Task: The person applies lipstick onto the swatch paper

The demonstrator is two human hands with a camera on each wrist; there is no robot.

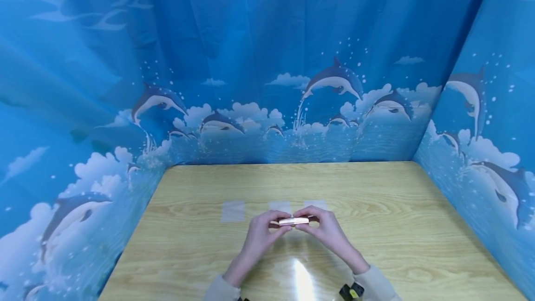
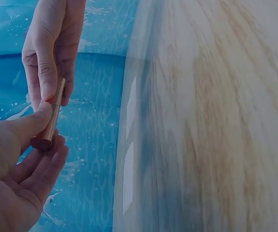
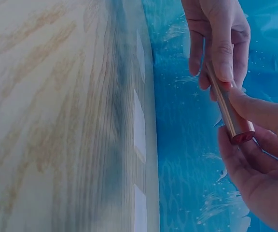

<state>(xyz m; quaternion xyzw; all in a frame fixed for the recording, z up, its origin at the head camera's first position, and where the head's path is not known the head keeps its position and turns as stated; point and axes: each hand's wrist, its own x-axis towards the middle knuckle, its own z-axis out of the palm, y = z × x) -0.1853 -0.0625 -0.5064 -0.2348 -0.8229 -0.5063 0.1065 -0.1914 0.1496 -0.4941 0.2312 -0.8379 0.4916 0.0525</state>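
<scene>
A slim rose-gold lipstick tube [image 1: 294,221] is held sideways between both hands, above the table. My left hand [image 1: 260,233] pinches one end between thumb and fingers. At the other end, the thumb and fingers of my right hand [image 1: 325,229] grip it the same way. The left wrist view shows the dark red end face of the lipstick [image 2: 42,143] beside the left fingers. From the right wrist, the opposite end of the lipstick [image 3: 243,137] also looks red. Both thumbs lie along the same side of the tube, close together near its middle.
Pale square patches [image 1: 232,211] lie in a row on the wood-grain table [image 1: 188,254], beyond the hands. Blue dolphin-print curtains [image 1: 251,143] stand along the back and both sides. A black device [image 1: 351,291] sits at the right sleeve.
</scene>
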